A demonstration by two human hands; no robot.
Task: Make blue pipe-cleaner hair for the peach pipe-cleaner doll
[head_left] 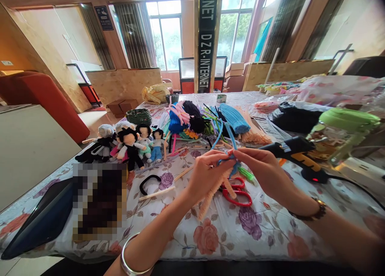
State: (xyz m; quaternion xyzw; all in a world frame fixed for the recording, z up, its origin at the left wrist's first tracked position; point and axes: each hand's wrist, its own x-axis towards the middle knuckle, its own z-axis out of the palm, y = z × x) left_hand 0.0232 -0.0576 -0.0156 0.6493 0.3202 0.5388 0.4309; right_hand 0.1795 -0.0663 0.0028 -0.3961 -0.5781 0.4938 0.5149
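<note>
My left hand [207, 172] and my right hand [262, 168] meet above the table, both pinched on a small pipe-cleaner figure [217, 188] with tan fuzzy legs hanging down. A blue pipe cleaner [231, 136] rises from between my fingers and is being wound around the figure's top. Red scissors [238, 192] lie on the floral tablecloth [222, 232] just under my hands. A green fuzzy piece [246, 173] lies beside my right hand.
Finished little dolls [129, 144] sit at the left. Bundles of coloured pipe cleaners [210, 121] lie behind my hands. A black and yellow glue gun [296, 152] rests at the right, near a green-lidded jar [343, 132]. A black headband [148, 180] and wooden sticks [158, 192] lie left.
</note>
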